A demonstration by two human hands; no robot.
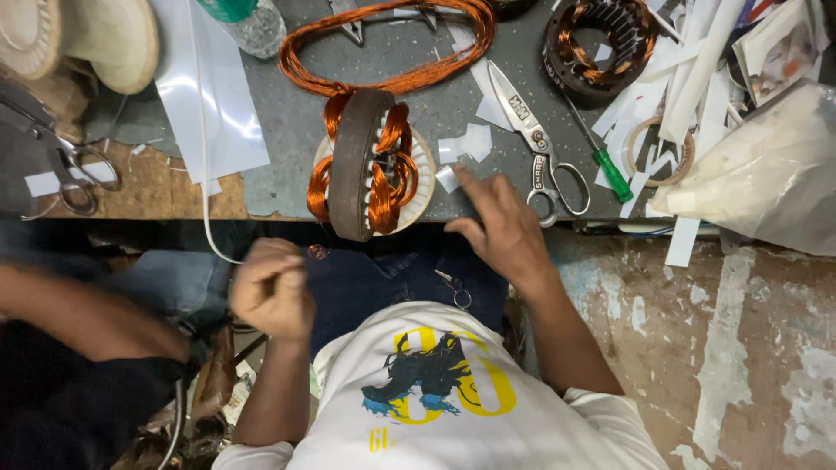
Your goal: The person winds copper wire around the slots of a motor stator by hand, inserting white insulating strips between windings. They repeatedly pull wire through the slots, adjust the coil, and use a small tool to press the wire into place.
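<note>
By R hand [501, 228]: small white paper squares [466, 144]

Dim, uneven overhead light; glare on the white sheet [202, 96]; both hands motion-blurred.

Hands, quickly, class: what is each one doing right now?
Left hand: closed in a fist; contents cannot be told.
Right hand: open, fingers reaching to small white paper pieces.
</note>
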